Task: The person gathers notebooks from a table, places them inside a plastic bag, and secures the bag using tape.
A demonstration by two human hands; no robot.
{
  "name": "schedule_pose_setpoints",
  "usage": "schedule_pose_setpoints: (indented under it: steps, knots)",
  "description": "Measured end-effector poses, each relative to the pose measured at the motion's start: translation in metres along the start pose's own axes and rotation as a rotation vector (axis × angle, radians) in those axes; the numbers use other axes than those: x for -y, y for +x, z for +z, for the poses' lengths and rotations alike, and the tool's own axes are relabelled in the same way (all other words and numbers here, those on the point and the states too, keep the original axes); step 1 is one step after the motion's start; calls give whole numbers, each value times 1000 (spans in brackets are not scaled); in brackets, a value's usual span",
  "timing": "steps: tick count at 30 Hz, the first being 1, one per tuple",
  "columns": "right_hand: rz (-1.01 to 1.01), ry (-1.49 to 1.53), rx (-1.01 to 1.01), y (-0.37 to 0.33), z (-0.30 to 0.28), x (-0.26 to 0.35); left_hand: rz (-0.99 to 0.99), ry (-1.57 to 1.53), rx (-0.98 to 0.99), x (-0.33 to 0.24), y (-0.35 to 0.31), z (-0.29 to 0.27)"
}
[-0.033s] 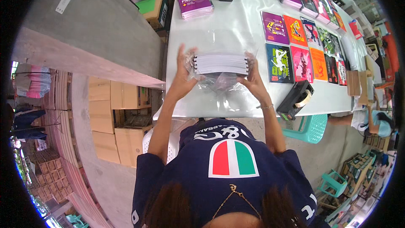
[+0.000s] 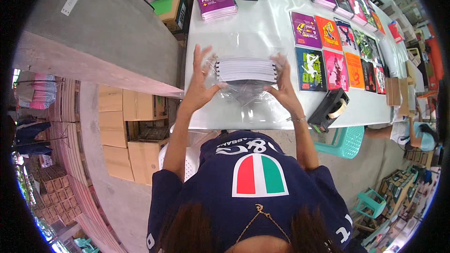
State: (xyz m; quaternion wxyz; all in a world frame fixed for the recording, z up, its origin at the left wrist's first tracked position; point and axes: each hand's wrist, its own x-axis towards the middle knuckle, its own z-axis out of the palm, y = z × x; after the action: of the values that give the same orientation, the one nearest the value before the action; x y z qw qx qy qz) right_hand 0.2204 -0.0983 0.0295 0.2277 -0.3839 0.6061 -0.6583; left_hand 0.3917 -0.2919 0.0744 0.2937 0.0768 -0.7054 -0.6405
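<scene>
Fanning wider than a moment earlier, the left hand is spreading beside a notebook stack inside the near edge of the table. The right hand is cupping the other end, grip unclear, presumably steadying the clear film around it.

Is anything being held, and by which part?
The left hand and right hand flank the paper stack at its ends; whether either grips it or the clear plastic cannot be told.
</scene>
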Motion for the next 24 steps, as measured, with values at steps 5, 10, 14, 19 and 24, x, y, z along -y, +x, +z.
schedule_pose_setpoints:
  steps: [5,10,14,19,24]
  knots:
    - [-491,-841,116,24,-14,93,366,964,331,-77,33,-12]
    - [-405,-520,-360,15,-21,106,378,570,88,-87,15,-19]
    - [-258,-400,-375,-6,-41,45,221,442,-194,-39,-15,-12]
    - [-137,-329,-144,-17,-19,-5,148,401,-362,43,-22,29]
    - [-173,-441,36,4,0,7,315,818,-269,47,-4,36]
